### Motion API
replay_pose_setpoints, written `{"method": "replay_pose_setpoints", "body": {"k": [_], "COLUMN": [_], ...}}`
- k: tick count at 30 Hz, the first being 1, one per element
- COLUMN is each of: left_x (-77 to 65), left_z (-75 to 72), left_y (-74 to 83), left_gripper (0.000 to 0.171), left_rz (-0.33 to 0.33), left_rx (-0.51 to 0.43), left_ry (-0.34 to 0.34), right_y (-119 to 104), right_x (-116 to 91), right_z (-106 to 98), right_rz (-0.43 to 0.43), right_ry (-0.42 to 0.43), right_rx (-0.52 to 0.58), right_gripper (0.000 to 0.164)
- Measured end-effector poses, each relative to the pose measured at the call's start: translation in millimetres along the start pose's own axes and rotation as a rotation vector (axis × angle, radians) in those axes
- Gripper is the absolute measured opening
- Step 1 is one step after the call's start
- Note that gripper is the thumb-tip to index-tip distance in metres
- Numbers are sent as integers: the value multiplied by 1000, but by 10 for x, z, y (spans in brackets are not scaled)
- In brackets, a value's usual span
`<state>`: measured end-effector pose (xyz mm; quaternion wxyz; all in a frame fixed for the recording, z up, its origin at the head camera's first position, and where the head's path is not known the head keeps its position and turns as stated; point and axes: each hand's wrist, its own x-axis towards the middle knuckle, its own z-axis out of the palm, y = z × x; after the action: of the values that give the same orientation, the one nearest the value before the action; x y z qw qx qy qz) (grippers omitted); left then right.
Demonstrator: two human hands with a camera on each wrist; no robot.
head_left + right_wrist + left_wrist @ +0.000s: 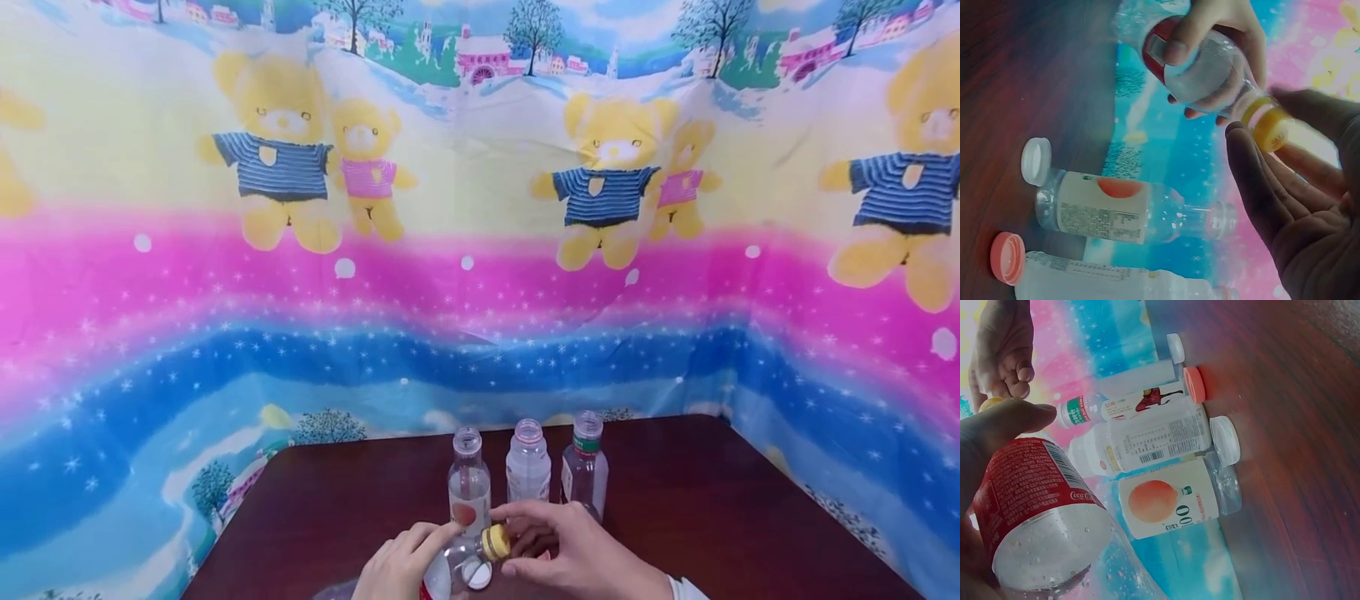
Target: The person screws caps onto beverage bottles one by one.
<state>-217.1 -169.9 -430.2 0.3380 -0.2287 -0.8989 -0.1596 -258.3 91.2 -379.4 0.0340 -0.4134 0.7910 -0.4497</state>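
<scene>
My left hand [405,560] grips a clear plastic bottle with a red Coca-Cola label [1041,481], tilted so its neck points to the right. A yellow cap [1267,125] sits on the neck. Thumb and forefinger of my right hand [573,550] are at opposite sides of this cap, pinching it; its other fingers lie bent beside it. Water drops show inside the held bottle in the left wrist view.
Behind the hands stand three capless bottles: one with a peach-coloured fruit label [469,492], a whitish one [528,467], and one with a green neck band [587,467]. Before them lie a white cap [1036,161], an orange-red cap [1007,257] and another white cap [1175,348] on the dark table [337,492].
</scene>
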Motion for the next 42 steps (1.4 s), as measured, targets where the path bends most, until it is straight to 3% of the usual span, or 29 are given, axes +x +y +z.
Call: {"method": "replay_pose_setpoints", "body": {"k": [5, 9, 13, 16, 21, 25, 28, 32, 35, 38, 42], "left_x": [102, 122, 99, 102, 129, 104, 73, 60, 69, 74, 74], "left_z": [-24, -15, 10, 25, 36, 33, 27, 30, 31, 22, 15], "left_y": [12, 31, 54, 53, 46, 81, 107, 111, 110, 126, 145], "left_gripper": [61, 63, 65, 67, 67, 63, 61, 60, 60, 61, 62], "left_rz": [96, 111, 114, 152, 202, 152, 113, 114, 124, 106, 82], "left_rx": [48, 51, 53, 72, 87, 58, 39, 47, 46, 30, 18], "left_ry": [89, 114, 121, 150, 174, 114, 68, 76, 83, 51, 31], "right_y": [-68, -96, -90, -77, -69, -55, -49, -46, -47, -39, -17], "right_x": [25, 25, -39, -68, -38, -65, -119, -136, -108, -97, -130], "right_z": [-62, -58, -64, -79, -78, -96, -130, -142, -117, -89, -63], "right_rz": [40, 71, 13, -66, -47, -2, -48, -137, -87, -6, -48], "right_ry": [41, 74, 71, 51, 63, 59, 34, -1, 3, 36, 64], "right_rx": [-66, -100, -67, -35, -130, -177, -139, -139, -149, -137, -127], "right_gripper": [30, 27, 29, 35, 20, 23, 21, 26, 15, 21, 16]}}
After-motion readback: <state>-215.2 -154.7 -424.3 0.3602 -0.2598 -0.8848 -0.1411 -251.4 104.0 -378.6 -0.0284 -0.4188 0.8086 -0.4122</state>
